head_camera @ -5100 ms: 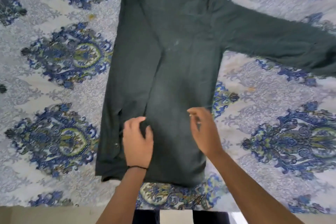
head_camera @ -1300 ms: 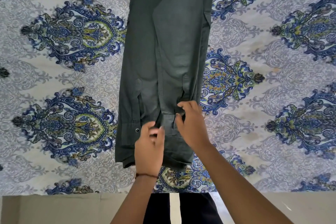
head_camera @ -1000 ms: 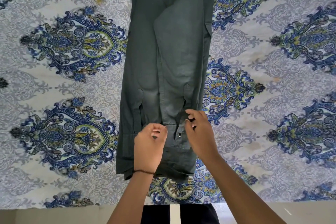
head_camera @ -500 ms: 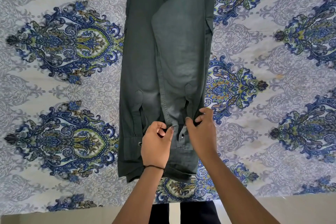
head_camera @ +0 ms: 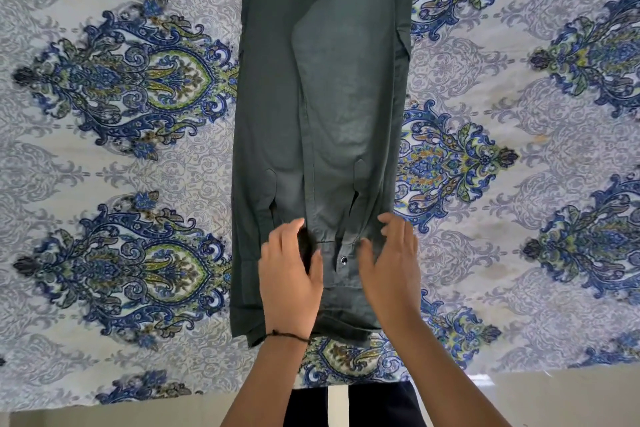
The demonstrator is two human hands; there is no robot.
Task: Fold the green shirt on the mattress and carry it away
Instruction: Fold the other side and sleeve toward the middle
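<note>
The dark green shirt [head_camera: 322, 121] lies on the mattress [head_camera: 121, 156] as a long narrow strip, both sides and sleeves folded inward, its top running out of view. The right sleeve's cuff with a snap button [head_camera: 344, 260] lies near the hem. My left hand [head_camera: 289, 281] rests flat on the lower shirt left of the cuff, fingers apart, a dark thread round its wrist. My right hand [head_camera: 391, 267] hovers or lies flat to the cuff's right, fingers spread, holding nothing.
The mattress is covered with a white sheet printed with blue and green paisley medallions [head_camera: 446, 159]. Its near edge [head_camera: 519, 371] runs along the bottom, with pale floor [head_camera: 561, 399] below and my dark trousers [head_camera: 377, 406] between my forearms.
Five seconds ago the right sleeve lay spread out; it is now folded in. In the last half second both hands let go of the cuff and opened flat on either side of it.
</note>
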